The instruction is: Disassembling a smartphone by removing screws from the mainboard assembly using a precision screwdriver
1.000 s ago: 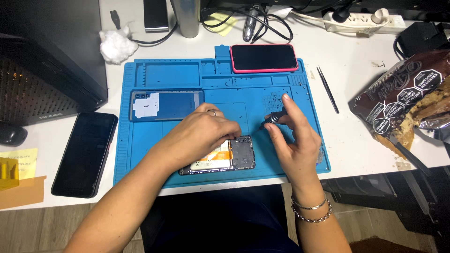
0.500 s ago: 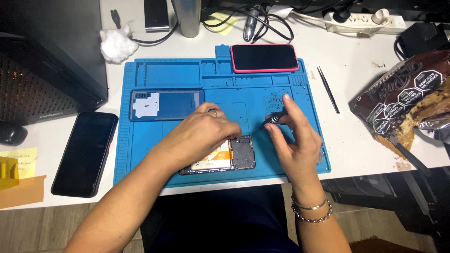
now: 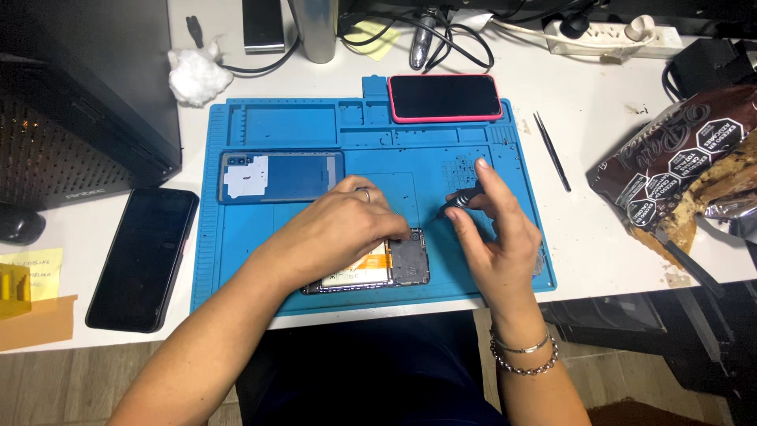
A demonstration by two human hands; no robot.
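Hidden: the left hand point(image 3: 339, 229) is covering most of the opened phone point(image 3: 386, 268); the tool's tip is hard to make out.
Phone: lying on the blue mat point(image 3: 276, 237), under the left fingers pressing it.
Right hand point(image 3: 497, 237): pinching a small dark screwdriver point(image 3: 461, 201), just right of the phone.

The light over my desk is bright and even, coming from above. My hands make only soft shadows on the blue mat point(image 3: 260, 237). The picture is sharp in the middle. The dark corners look dim, and the edges bend a little.
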